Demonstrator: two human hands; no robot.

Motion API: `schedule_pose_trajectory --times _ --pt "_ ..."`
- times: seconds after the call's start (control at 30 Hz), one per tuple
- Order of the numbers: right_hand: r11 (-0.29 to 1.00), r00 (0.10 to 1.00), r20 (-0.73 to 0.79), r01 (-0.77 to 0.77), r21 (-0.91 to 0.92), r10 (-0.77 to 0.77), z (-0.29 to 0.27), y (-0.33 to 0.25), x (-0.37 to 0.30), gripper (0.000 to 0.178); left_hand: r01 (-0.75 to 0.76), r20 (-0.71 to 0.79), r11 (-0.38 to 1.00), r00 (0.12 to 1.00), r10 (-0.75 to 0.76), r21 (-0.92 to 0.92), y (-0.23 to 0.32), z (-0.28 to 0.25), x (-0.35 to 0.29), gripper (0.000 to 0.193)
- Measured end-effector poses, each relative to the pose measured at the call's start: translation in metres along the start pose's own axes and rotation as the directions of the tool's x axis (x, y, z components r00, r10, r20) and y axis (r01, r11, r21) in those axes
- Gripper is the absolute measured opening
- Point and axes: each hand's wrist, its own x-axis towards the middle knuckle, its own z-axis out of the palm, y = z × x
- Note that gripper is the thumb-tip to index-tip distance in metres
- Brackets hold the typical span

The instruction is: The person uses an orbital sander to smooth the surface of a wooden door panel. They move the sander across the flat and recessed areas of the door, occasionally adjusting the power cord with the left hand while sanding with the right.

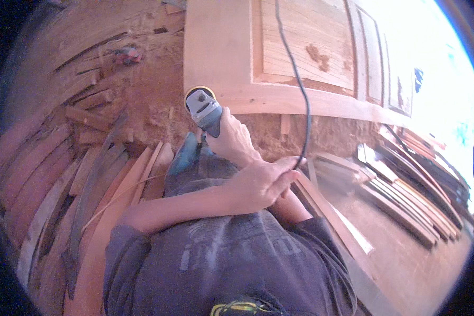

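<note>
Reddish-brown ground (pixel 155 97) spreads around a pale panelled door (pixel 216 52), running beside its left edge and along its near edge; boards (pixel 42 184) lie crowded on the left, and more planks (pixel 405 195) are stacked on the right, so the strip beside the door's left edge is the roomier side; the cord (pixel 303 95) hangs across the view of the panels.

Glare washes out the door's right end, and its far side is cut off at the top; a reddish thing (pixel 127 55) on the left is too blurred to name; the disc (pixel 210 90) shows only a yellow-edged rim, mostly hidden under the grinder (pixel 204 111), which sits at the door's near left corner (whether the disc touches the wood, I cannot tell).

The right hand (pixel 230 138) is wrapped around the grinder's blue body; the left hand (pixel 266 184) crosses over the right forearm, fingers closed on the cord, hiding part of that arm.
</note>
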Motion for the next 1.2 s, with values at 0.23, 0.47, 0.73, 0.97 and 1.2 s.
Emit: schedule_pose_trajectory --times 0.23,0.47,0.73,0.97,1.2 --pt "0.975 0.962 -0.167 -0.223 -0.011 0.218 -0.058 0.042 -0.032 0.055 0.111 0.129 0.986 0.987 -0.095 -0.125 0.014 -0.013 0.011 0.043" --pt "0.944 0.898 -0.294 -0.318 0.083 0.328 -0.107 0.107 -0.051 0.056 0.099 0.195 0.989 0.978 -0.077 -0.107 0.004 0.018 0.045 0.043" --pt "0.911 0.854 -0.319 -0.388 0.138 0.411 -0.163 0.199 -0.065 0.057 0.137 0.246 0.988 0.963 -0.114 -0.077 0.006 0.066 0.095 0.042" --pt "0.918 0.82 -0.414 -0.34 0.204 0.395 -0.21 0.306 -0.069 0.064 0.224 0.265 0.974 0.942 -0.206 -0.04 -0.003 0.12 0.13 0.046" --pt "0.917 0.746 -0.54 -0.258 0.305 0.389 -0.261 0.379 -0.077 0.06 0.204 0.172 0.978 0.966 -0.195 -0.037 -0.005 0.162 0.143 0.049"
